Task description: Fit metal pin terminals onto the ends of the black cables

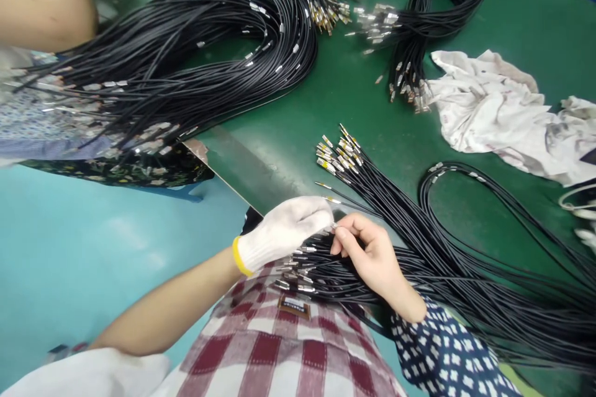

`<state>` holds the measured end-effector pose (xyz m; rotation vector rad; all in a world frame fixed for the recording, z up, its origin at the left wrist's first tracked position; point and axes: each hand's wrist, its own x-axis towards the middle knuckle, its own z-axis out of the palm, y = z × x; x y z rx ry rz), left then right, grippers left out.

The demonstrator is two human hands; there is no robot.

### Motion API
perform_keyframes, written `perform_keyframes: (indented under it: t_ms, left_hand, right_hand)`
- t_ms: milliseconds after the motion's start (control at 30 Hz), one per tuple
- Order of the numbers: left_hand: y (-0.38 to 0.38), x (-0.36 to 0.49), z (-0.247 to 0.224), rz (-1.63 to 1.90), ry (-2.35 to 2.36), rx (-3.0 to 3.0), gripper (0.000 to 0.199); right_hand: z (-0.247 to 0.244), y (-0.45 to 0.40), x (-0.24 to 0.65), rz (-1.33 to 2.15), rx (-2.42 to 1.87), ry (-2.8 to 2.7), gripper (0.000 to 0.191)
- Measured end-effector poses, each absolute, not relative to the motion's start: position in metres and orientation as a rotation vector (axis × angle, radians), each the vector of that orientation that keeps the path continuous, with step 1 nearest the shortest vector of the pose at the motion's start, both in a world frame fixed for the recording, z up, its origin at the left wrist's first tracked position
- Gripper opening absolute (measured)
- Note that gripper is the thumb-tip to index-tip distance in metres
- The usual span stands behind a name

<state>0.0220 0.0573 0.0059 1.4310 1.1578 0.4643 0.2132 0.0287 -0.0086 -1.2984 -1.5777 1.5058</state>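
Observation:
My left hand point(298, 220) wears a white knit glove with a yellow cuff. Its fingers are closed at a small silvery cable end point(333, 227). Bare and pinched, my right hand point(367, 251) meets the glove at that same cable end, its thumb against the forefinger. Under both hands, close to my checked apron, lies a bundle of black cables point(335, 276) with metal tips at the left. Just beyond, another bundle of black cables point(391, 205) points its silver and yellow-marked ends point(338, 155) up and left. The fingers partly hide the held piece.
A large looped cable bundle point(288, 68) lies at the upper left, near another person's arm point(51, 6). A coiled bundle point(442, 6) and crumpled white cloth point(493, 111) lie on the green table point(279, 136). The table's edge runs left of my hands.

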Motion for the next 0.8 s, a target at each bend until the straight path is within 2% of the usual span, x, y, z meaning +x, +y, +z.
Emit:
perform_keyframes:
  t_ms: [233, 433, 500, 667, 800]
  left_hand:
    - [0.06, 0.02, 0.007, 0.432, 1.017, 1.329, 0.026]
    - [0.069, 0.041, -0.007, 0.92, 0.941, 0.99, 0.027]
    - [0.079, 0.053, -0.015, 0.99, 0.811, 0.858, 0.033]
    - [0.104, 0.077, -0.031, 0.927, 0.565, 0.517, 0.063]
    - [0.108, 0.082, -0.03, 0.907, 0.556, 0.448, 0.073]
  right_hand:
    - [-0.009, 0.028, 0.212, 1.484, -1.245, -1.59, 0.023]
    - [-0.01, 0.031, 0.211, 1.574, -1.261, -1.571, 0.025]
    - [-0.011, 0.031, 0.211, 1.604, -1.309, -1.602, 0.025]
    - [-0.012, 0.034, 0.206, 1.585, -1.42, -1.727, 0.026]
    - [-0.013, 0.036, 0.203, 1.57, -1.433, -1.753, 0.024]
